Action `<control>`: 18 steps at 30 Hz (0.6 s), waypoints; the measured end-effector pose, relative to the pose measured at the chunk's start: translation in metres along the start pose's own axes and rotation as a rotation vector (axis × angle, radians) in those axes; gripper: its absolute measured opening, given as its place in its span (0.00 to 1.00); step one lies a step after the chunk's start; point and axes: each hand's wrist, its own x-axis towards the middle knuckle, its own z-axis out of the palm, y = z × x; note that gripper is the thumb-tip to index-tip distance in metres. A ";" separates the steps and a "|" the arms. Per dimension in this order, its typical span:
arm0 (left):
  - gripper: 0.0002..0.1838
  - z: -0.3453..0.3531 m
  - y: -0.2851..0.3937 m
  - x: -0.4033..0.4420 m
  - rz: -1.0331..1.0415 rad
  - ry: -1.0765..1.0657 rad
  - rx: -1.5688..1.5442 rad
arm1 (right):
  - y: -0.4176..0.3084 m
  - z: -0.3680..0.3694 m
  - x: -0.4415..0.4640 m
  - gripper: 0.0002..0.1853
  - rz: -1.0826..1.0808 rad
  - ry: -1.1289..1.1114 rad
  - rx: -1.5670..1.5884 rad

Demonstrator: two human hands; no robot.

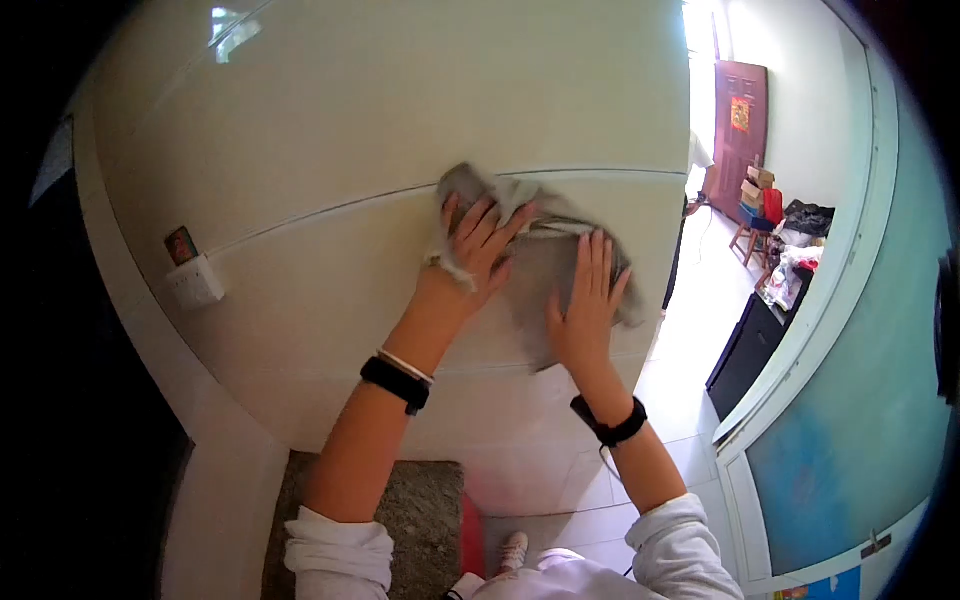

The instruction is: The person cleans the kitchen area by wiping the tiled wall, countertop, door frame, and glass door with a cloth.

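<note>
A grey, crumpled cloth (535, 285) lies spread against the pale tiled wall (330, 290), across a horizontal tile joint. My left hand (478, 245) presses on its upper left part with the fingers spread. Some of the cloth bunches up beside that hand and its wrist. Lower and to the right, my right hand (588, 315) rests flat on the cloth, fingers stretched upward. Both wrists wear black bands. The face of the cloth against the wall is hidden.
A white socket box (196, 283) sits on the wall at left, a small picture above it. Below lies a grey-brown mat (425, 520). At right are a doorway with a glass-paned door (850, 430), a red door (738, 125) beyond, and piled boxes and bags.
</note>
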 end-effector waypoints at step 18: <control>0.51 0.037 -0.012 -0.011 -0.133 0.126 -0.003 | 0.039 0.026 0.016 0.09 -0.660 0.432 -0.196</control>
